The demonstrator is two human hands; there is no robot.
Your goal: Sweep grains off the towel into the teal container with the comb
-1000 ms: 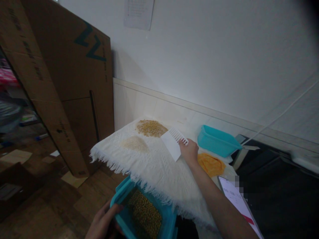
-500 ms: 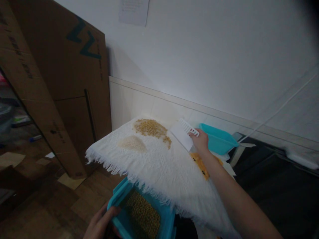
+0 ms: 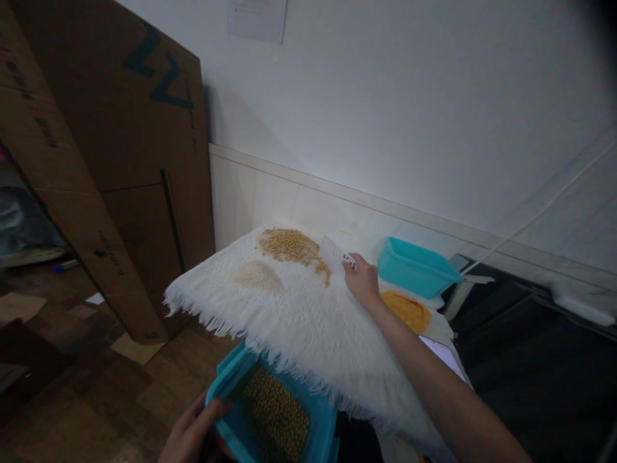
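My left hand [image 3: 195, 427] grips the rim of a blue plastic basin [image 3: 321, 411] below the table's front edge. Yellow soybeans [image 3: 277, 411] lie inside it. My right hand [image 3: 361, 280] is closed on a flat white slotted plastic piece [image 3: 332, 249], held at the right side of a spread pile of soybeans [image 3: 289, 245]. Whether the piece touches the beans, I cannot tell. Both the pile and a mound of pale grains [image 3: 256, 275], which look like rice, lie on a white fringed cloth [image 3: 308, 334].
A second turquoise basin [image 3: 417, 267] stands at the back right by the wall. Near my right forearm are an orange patch [image 3: 407, 312] on the cloth and a phone [image 3: 441, 354]. Tall cardboard [image 3: 135, 154] rises on the left, and a black surface [image 3: 544, 366] lies at right.
My right hand has moved left with the white slotted piece, toward the soybean pile. The orange patch and the phone now show beside my forearm. My left hand and its basin stay nearly still.
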